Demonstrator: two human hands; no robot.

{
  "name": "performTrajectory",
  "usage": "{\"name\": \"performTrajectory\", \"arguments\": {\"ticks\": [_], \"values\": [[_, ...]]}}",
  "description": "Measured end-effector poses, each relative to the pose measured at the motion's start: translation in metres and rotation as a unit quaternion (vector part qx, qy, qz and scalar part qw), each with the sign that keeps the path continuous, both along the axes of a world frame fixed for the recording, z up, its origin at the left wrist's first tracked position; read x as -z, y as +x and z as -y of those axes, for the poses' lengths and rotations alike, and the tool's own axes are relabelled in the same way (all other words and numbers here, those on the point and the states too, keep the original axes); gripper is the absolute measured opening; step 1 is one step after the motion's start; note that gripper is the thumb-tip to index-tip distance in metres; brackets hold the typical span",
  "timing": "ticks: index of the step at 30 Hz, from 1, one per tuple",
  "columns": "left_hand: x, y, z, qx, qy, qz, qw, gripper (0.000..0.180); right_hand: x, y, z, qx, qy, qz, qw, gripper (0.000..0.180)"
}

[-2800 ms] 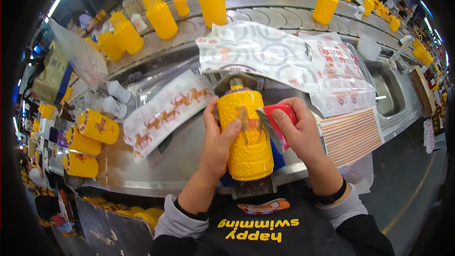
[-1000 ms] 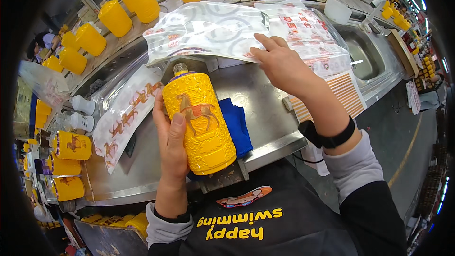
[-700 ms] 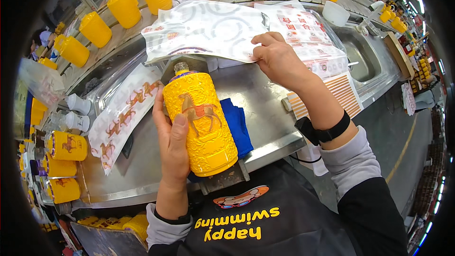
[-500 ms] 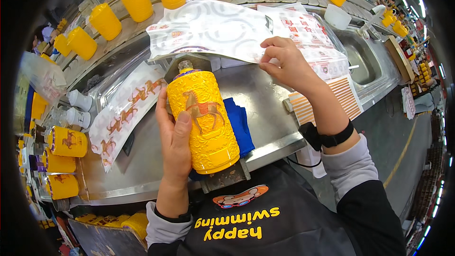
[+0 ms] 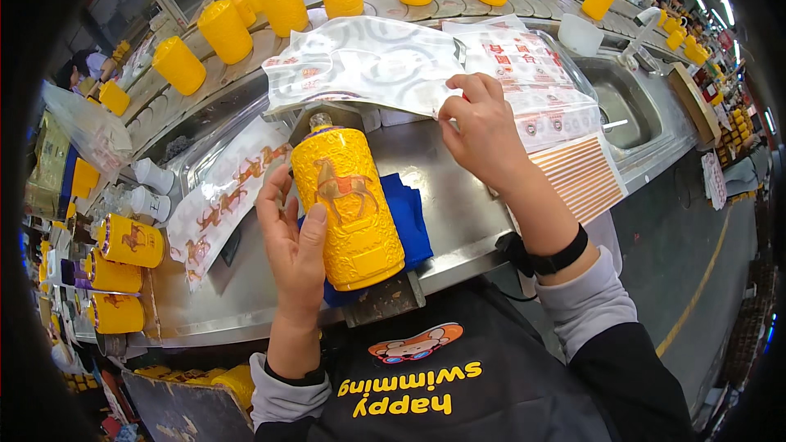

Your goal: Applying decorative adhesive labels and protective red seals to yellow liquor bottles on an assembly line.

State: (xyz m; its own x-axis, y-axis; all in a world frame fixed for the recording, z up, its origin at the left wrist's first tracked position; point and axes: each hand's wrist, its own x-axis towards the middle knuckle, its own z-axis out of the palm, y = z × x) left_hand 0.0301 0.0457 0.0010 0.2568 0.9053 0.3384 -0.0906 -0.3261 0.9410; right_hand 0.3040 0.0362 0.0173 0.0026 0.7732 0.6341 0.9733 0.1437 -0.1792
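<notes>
A yellow embossed bottle with a brown horse picture lies tilted on a folded blue cloth, over a support at the bench edge. Its clear neck points away from me. My left hand is at the bottle's left side, fingers apart, thumb over its surface. My right hand is closed in a pinch at the right corner of a white decal sheet with grey curved marks. Left of the bottle lies a strip of horse decals.
Several yellow bottles stand along the conveyor behind the bench. More horse-decorated bottles lie at the left. Red-printed sheets, an orange-striped sheet, a white tub and a sink are at the right.
My left hand has loosened from the bottle, its fingers now spread off the side. The bottle has settled slightly lower onto the cloth. My right hand stays at the sheet's corner.
</notes>
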Motion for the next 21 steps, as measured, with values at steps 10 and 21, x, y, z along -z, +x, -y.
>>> {"name": "performTrajectory", "arguments": {"ticks": [10, 21], "values": [[-0.020, -0.001, 0.014, -0.058, 0.153, -0.100, 0.981, 0.035, 0.006, -0.002, 0.003, 0.012, 0.033, -0.030, 0.999, 0.010], [-0.046, 0.013, 0.025, -0.057, 0.231, -0.219, 0.946, 0.028, -0.034, -0.032, 0.040, -0.239, -0.211, -0.604, 0.731, 0.013]]}}
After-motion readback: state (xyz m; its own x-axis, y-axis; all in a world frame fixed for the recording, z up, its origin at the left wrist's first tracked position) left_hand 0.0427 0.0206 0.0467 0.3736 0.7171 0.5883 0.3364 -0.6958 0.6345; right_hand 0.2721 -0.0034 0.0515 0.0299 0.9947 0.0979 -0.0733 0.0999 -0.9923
